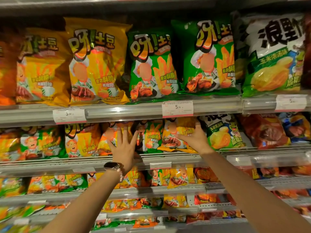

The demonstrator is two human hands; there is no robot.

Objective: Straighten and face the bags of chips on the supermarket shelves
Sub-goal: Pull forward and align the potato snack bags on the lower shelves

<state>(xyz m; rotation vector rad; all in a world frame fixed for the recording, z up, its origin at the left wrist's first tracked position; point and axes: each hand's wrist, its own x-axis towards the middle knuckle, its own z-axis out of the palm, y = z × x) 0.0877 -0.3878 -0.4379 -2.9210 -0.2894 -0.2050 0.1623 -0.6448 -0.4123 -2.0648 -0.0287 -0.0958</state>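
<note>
Both my hands reach to the second shelf from the top. My left hand (123, 147), with a watch on its wrist, is spread flat, fingers apart, against an orange-yellow chip bag (109, 137) and the edge of a green bag (151, 137). My right hand (196, 138) rests on the right side of a yellow chip bag (176, 137), thumb across its front and fingers along its right edge; whether it grips the bag I cannot tell. That yellow bag leans, its lower edge sticking out over the shelf lip.
The top shelf holds upright yellow bags (96, 61), green bags (151, 66) and a white-green bag (272, 54). Price tags (177, 108) sit on the shelf rail (126, 113). A white-green bag (222, 132) and a red bag (264, 130) stand right of my right hand. Lower shelves hold several more bags.
</note>
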